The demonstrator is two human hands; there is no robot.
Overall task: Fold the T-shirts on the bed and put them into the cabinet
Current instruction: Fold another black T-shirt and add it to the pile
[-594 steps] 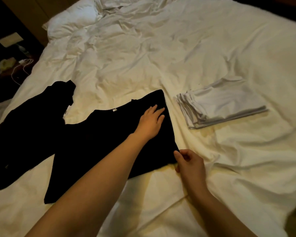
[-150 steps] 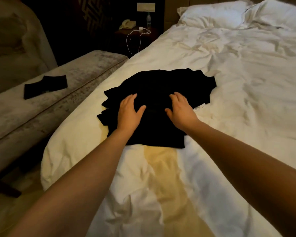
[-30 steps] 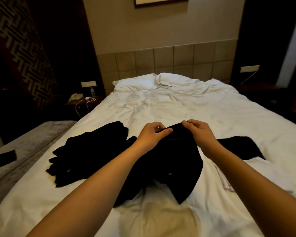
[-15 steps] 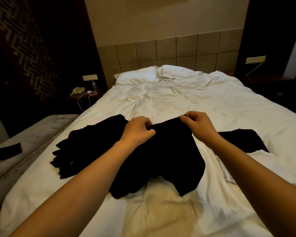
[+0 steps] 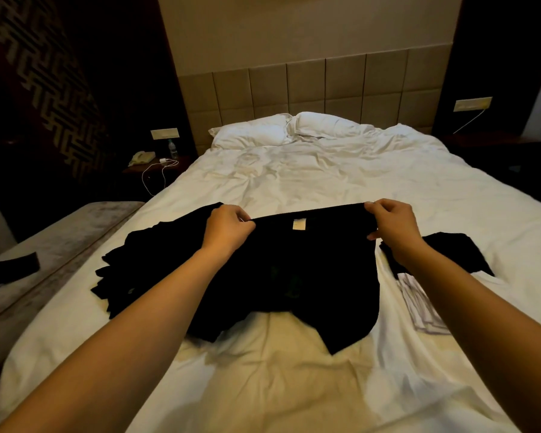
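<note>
A: Biggest first: how many beds?

B: One bed [image 5: 341, 182], white cover rumpled, with two pillows [image 5: 253, 134] at twelve o'clock against the headboard.

A: And beside it?

B: One grey bench [image 5: 53, 242] at nine o'clock, with one dark folded piece [image 5: 13, 267] lying on it.

A: Black shirts on the bed?

B: One black T-shirt [image 5: 310, 270] is held up in the middle, its lower part draped on the cover, one pale label [image 5: 299, 224] showing near the top edge. One loose black heap [image 5: 144, 264] lies at nine o'clock of it; how many shirts it holds I cannot tell. One black folded piece [image 5: 444, 251] sits at three o'clock, on a white folded stack [image 5: 419, 307].

A: Hands?

B: Two. The left hand [image 5: 228, 229] and right hand [image 5: 391, 223] each pinch the T-shirt's top edge, fingers curled, well apart.

A: Smaller things?

B: At ten o'clock, one telephone [image 5: 141, 157], one bottle [image 5: 172, 149], one white cable [image 5: 156, 173].
</note>
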